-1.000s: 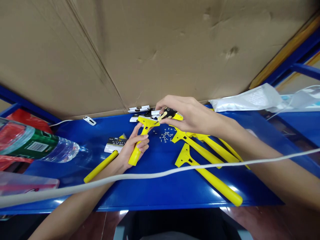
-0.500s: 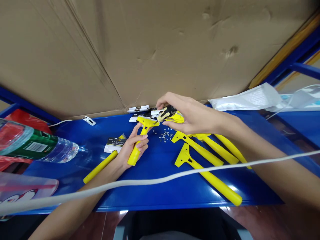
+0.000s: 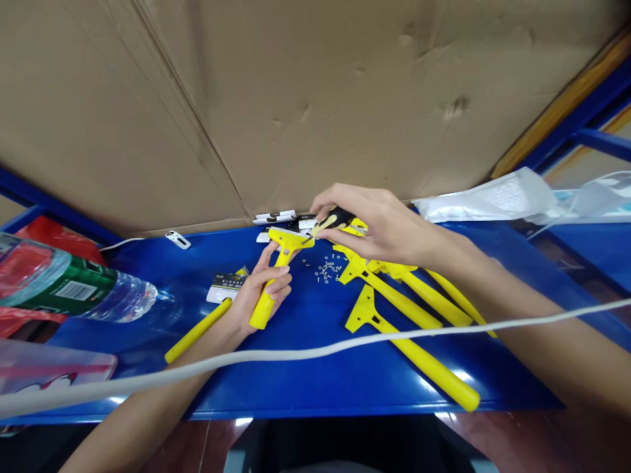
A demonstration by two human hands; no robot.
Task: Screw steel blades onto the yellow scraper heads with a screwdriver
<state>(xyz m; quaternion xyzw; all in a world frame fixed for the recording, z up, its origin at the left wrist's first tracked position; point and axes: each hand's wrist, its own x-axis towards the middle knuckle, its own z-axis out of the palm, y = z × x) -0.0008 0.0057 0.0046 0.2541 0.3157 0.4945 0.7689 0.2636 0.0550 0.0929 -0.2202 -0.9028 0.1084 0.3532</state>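
Grip, left hand (image 3: 261,295): closed around the yellow handle of a scraper (image 3: 266,299), head pointing away.
Grip, right hand (image 3: 379,226): narrow, fingers pinching a black-and-yellow screwdriver (image 3: 335,220), its tip at the scraper's head.
Scraper: held between both hands over the worktop (image 3: 305,384); whether a blade is fitted is too small to tell.
Others: several more scrapers (image 3: 394,295) lie side by side to the right, one reaching under the right hand.
Loose: small screws (image 3: 328,269) scattered just beside the right hand; a yellow handle (image 3: 197,330) lies near the left hand, card packets (image 3: 227,287) just beyond it.
Around: a water bottle (image 3: 73,289) at left, a white cable (image 3: 315,353) crossing the view.
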